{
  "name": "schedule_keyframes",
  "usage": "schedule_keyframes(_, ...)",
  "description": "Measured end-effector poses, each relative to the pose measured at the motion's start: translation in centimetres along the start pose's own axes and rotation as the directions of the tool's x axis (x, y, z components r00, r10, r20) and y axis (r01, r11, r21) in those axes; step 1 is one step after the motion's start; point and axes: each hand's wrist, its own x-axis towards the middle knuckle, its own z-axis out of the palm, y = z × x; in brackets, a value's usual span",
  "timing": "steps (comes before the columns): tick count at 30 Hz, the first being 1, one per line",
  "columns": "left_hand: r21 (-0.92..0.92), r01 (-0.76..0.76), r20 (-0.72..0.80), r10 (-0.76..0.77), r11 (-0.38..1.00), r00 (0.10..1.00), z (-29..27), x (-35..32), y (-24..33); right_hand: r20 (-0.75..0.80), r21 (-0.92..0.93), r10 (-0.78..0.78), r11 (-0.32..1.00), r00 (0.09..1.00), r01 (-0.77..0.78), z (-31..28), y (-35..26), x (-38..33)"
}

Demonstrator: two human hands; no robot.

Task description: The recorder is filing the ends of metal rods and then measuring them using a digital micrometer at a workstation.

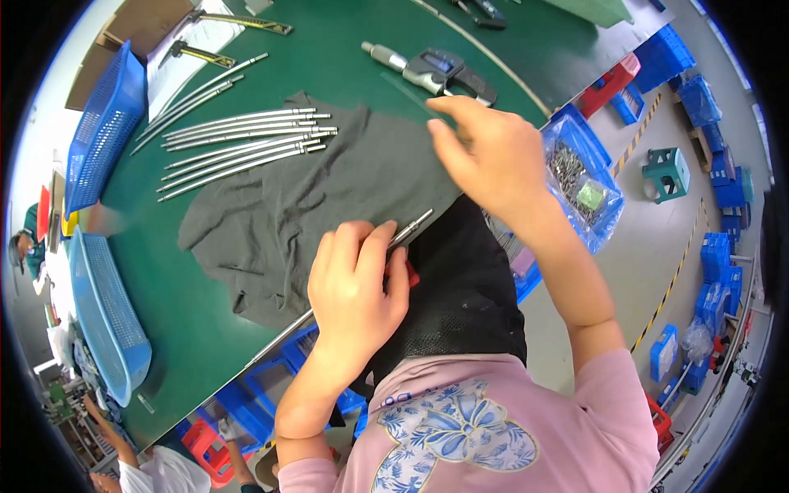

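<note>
My left hand point(357, 283) is closed round a long thin metal rod point(413, 228), which slants over the table's near edge. The rod's stepped end sticks out past the fingers; its other end runs down left behind my wrist. Raised over the right side of a crumpled grey cloth point(271, 226), my right hand point(497, 160) has thumb and forefinger stretched out and apart. A digital micrometer point(419, 70) lies just beyond those fingertips. A faint clear strip point(404, 89) shows near them; whether they touch it I cannot tell. Several similar rods point(238, 173) lie side by side, partly on the cloth.
Blue baskets point(107, 131) line the table's left side. Two calipers point(205, 56) lie on paper at the back left. A blue tray point(604, 234) with small metal parts sits by my right forearm. A green stool point(666, 174) stands on the floor; people work at lower left.
</note>
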Motion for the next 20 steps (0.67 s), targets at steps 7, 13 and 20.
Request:
schedule_keyframes(7, 0.049, 0.029, -0.041, -0.027, 0.998, 0.999, -0.5, -1.4, -0.6, 0.010, 0.142, -0.108, 0.984, 0.994, 0.106, -1.1, 1.4, 1.0)
schedule_keyframes(13, -0.019, 0.039, -0.024, -0.039, 0.999, 0.999, -1.2, -1.2, 0.4, 0.246, 0.457, -0.573, 0.780, 0.782, 0.428, -1.5, 0.0, -2.0)
schedule_keyframes(20, -0.053, 0.083, -0.182, -0.091, 0.995, 0.979, -2.8, -5.0, 2.1, 0.424, 0.513, -0.644, 0.750, 0.637, 0.417, -2.5, -0.2, -2.2)
